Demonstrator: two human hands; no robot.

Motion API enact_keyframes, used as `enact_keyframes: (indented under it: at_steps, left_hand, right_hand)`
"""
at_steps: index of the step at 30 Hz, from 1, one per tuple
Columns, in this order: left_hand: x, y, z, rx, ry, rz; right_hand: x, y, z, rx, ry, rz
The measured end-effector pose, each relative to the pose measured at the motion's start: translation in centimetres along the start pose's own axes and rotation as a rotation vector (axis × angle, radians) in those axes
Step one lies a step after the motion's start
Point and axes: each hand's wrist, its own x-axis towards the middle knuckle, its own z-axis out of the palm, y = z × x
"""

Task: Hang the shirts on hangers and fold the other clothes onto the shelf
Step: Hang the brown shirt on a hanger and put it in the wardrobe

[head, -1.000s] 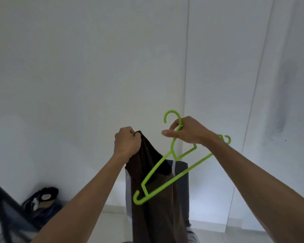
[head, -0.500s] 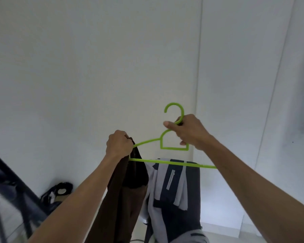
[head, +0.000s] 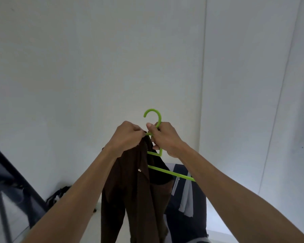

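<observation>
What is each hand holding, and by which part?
The left hand grips the brown shirt at its top edge; the right hand holds the green hanger just below its hook.

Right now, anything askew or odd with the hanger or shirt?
Yes. The brown shirt hangs bunched from the left hand, draped on only one side of the green hanger, whose bar tilts down to the right. The right hand grips the hanger below its hook. No damage shows.
</observation>
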Motion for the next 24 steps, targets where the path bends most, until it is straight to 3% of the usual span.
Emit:
enact_keyframes:
  at_steps: [2,6,9,12,18,21,24]
  left_hand:
    - [0.3,-0.1,-0.5,0.162,-0.063,0.114]
    - [0.8,-0.8,-0.4,0.120,-0.136,0.229]
    - [1.1,-0.8,0.4,0.100,-0.043,0.235]
    - [1.4,-1.3,0.7,0.066,0.063,0.162]
    - [1.5,-1.7,0.4,-0.079,0.103,0.083]
    - [1.3,-0.8,1.0,-0.120,0.077,0.084]
    - [0.9,-0.3,1.5,-0.157,0.075,0.105]
  right_hand:
    - [0.3,-0.4,-0.4,-0.015,-0.026,-0.039]
    - [0.5,-1.6,-1.3,-0.065,-0.068,-0.128]
    - [0.4,-0.9,-1.9,-0.354,0.136,-0.283]
    - [-1.4,1.5,-2.5,-0.487,0.360,-0.414]
    - [-4.9,8.4,-2.4,-0.716,0.129,0.122]
    - [-4.1,9.8,-2.5,-0.421,0.092,0.323]
    - [-3.5,10.0,-2.5,-0.101,-0.087,0.485]
